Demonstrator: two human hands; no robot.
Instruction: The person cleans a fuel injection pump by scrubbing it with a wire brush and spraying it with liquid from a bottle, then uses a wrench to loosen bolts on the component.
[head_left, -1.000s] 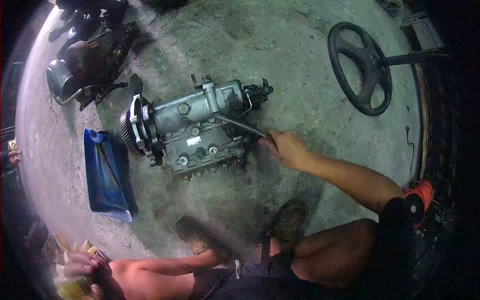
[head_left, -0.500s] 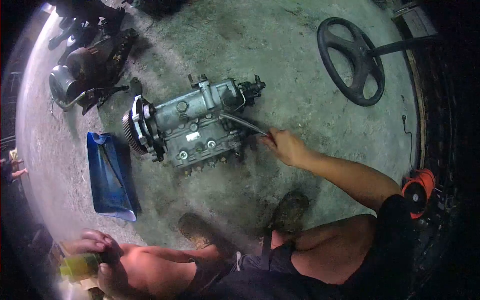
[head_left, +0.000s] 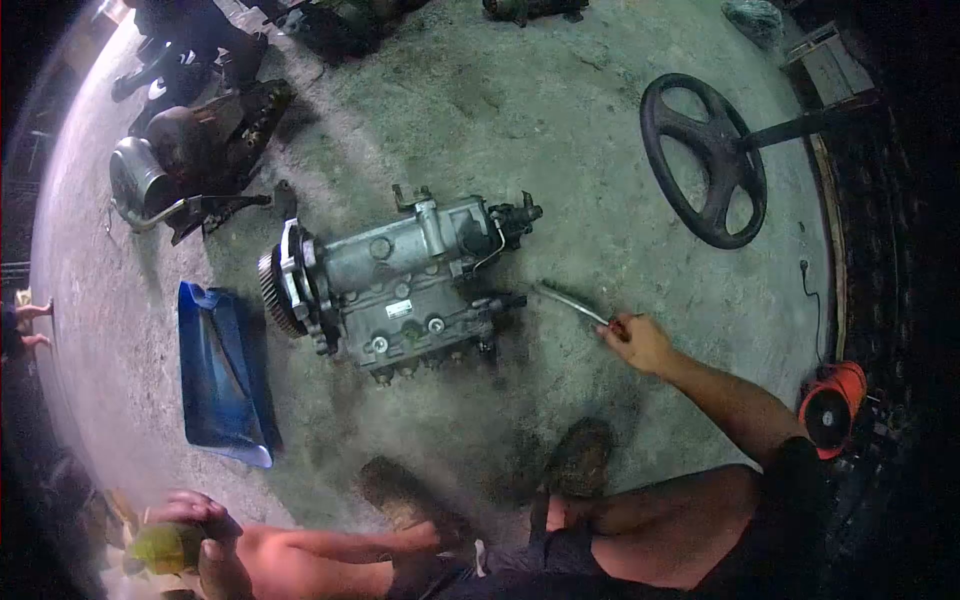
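Note:
A metal pump-like machine part with a toothed gear at its left end lies on the concrete floor. To the right of it, my right hand grips a slim tool with a metal shaft and a reddish handle; its tip is apart from the machine. My left hand, at the lower left beside my knee, is closed around a yellow-green object, whose kind I cannot make out. A blue tray with a long thin piece in it rests left of the machine.
A steering wheel on a column stands at the upper right. Dark machine parts lie at the upper left. An orange round device is at the right. A person's feet show at the left edge. My shoes are near the bottom.
My right hand has drawn the tool away from the machine, toward the lower right. The view has shifted, so floor objects appear lower. My left hand keeps its hold.

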